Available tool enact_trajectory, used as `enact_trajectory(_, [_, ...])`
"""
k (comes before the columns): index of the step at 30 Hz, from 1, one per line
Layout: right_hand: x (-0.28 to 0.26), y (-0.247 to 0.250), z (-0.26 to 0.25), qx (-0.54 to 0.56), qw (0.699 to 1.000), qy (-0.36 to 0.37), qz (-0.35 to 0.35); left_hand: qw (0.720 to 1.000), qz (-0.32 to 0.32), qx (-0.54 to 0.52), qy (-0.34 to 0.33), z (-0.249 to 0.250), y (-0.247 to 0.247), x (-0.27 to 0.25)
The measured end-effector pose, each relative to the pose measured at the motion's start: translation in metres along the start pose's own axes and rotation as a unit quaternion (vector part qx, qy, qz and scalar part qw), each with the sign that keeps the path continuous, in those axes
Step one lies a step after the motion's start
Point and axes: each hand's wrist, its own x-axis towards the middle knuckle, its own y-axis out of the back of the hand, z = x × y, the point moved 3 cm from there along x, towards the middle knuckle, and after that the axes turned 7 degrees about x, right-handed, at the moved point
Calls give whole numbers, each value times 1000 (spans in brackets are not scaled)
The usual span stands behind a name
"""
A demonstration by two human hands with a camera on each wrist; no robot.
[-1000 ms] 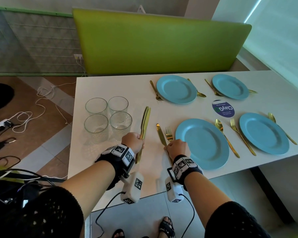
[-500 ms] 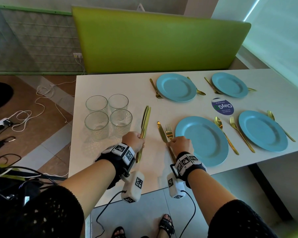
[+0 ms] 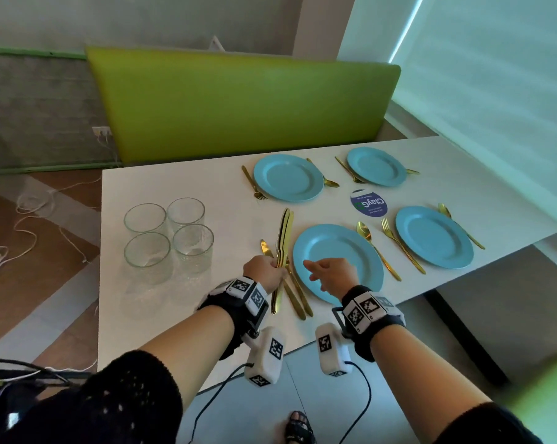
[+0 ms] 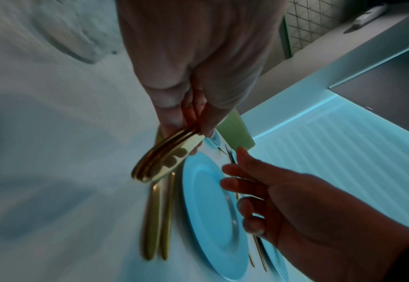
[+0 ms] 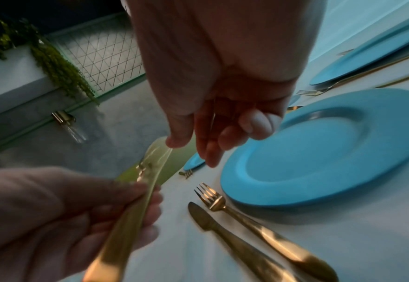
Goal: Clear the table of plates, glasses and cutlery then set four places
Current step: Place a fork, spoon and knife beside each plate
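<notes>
Knives [image 3: 283, 238], a small gold bundle of them, are gripped by the left hand [image 3: 264, 272] with fingers curled round the handles, blades pointing away over the table [image 3: 181, 302]. The metal is polished and yellow-gold, slim and flat; in the left wrist view the rounded handle ends [image 4: 159, 164] are seen stacked together, finger reflections showing on the top one. How many knives are in the bundle cannot be told. It is held above a knife [image 5: 232, 234] and a fork [image 5: 246, 215] that lie side by side on the white top, just left of the near plate [image 3: 338, 257].

The right hand [image 3: 330, 273] is held over the near edge of that plate, fingers loosely spread, nothing in it; in the right wrist view the fingertips [image 5: 210, 158] are seen pointing down, clear of the cutlery.

The plates are matte sky blue, round, with a broad flat rim. Four are laid: the near plate, one to its right [image 3: 434, 237], and two on the far side [image 3: 288, 177] [image 3: 377, 166]. Gold forks and spoons are set beside each; a spoon [image 3: 376, 248] and a fork [image 3: 402, 245] lie between the two near plates.

Four clear glasses [image 3: 168, 233] are grouped two by two at the left of the table, well apart from the places. A round blue sticker [image 3: 368, 203] is seen between the four plates. A green bench back [image 3: 245, 104] stands behind the table.
</notes>
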Motion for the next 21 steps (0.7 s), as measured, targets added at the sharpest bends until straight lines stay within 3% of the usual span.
enact_trajectory(4, [-3, 11, 7, 51, 998, -5, -20, 998, -44, -36, -41, 30, -28, 3])
enact_trajectory(11, [27, 61, 31, 109, 994, -28, -10, 985, -114, -121, -39, 80, -69, 25])
enact_trajectory(18, [84, 124, 54, 128, 991, -30, 8, 987, -113, -109, -22, 132, -115, 71])
enact_trajectory(21, [110, 157, 73, 93, 994, -46, 41, 992, -75, -102, -11, 149, -129, 95])
